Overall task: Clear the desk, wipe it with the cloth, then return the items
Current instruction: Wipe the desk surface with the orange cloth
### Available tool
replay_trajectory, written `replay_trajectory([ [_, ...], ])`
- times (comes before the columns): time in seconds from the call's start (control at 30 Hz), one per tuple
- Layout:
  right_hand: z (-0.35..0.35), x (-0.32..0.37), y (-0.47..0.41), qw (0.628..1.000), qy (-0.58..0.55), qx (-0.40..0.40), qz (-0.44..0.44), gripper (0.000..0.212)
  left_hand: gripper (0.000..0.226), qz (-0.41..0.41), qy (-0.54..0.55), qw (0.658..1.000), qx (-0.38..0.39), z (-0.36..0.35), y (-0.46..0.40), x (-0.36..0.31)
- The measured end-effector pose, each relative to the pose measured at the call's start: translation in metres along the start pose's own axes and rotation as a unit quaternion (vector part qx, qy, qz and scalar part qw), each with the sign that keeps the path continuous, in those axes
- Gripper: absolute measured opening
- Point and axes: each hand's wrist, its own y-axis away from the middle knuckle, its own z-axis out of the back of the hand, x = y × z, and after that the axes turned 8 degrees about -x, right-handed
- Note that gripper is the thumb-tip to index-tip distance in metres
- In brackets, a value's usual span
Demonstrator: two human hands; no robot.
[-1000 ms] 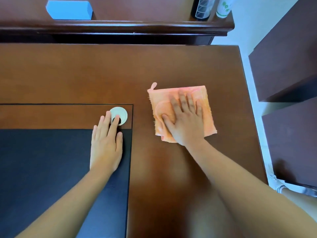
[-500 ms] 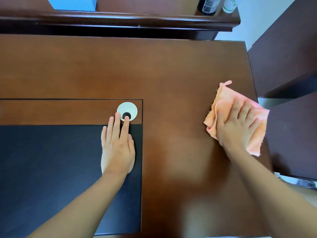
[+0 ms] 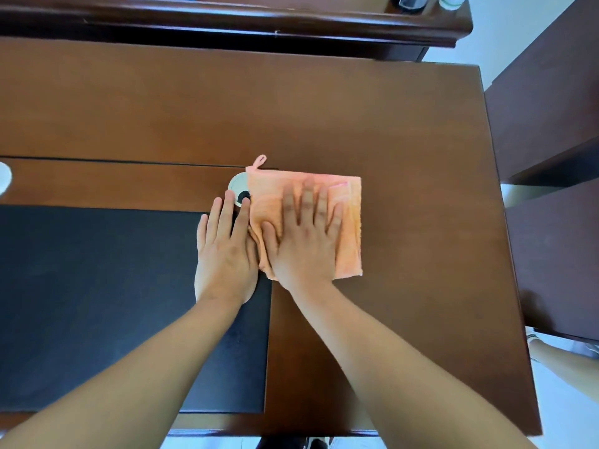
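Near the middle of the brown wooden table, the folded orange cloth lies flat under the right hand, whose grip is fully open, fingers straight and spread, pressing down; the fingers are blurred. The cloth's left edge hides part of a round white cable grommet. Just left of it, the left hand rests flat and open on the black desk mat, fingertips reaching the grommet. At the far edge, a blue object, a dark bottle and a white container are cut off by the frame.
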Motion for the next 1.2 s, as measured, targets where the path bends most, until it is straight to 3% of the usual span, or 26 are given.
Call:
replay_trajectory([
  [0.17,0.013,-0.075,0.011,0.999,0.010,-0.008,0.050,0.074,0.055,0.020,0.020,1.000,-0.010,0.001,-0.001,-0.002],
  [0.47,0.050,-0.225,0.039,0.995,0.042,-0.015,-0.089,0.081,0.051,0.034,0.053,0.998,-0.013,0.009,0.009,-0.005],
  [0.6,0.063,-0.256,0.056,0.991,0.035,-0.011,-0.128,0.087,0.050,0.036,0.043,0.998,-0.014,0.022,0.063,-0.002],
  [0.7,0.069,-0.252,0.065,0.987,0.030,-0.019,-0.159,0.091,0.051,0.039,0.006,0.999,-0.010,0.024,0.121,-0.009],
  [0.87,0.057,-0.208,0.081,0.981,0.049,-0.026,-0.187,0.092,0.054,0.046,-0.003,0.998,-0.032,0.015,0.125,-0.008],
  [1.2,0.023,-0.070,0.115,0.999,0.009,-0.009,-0.032,0.082,0.056,0.039,-0.014,0.999,-0.021,0.017,0.124,-0.006],
])
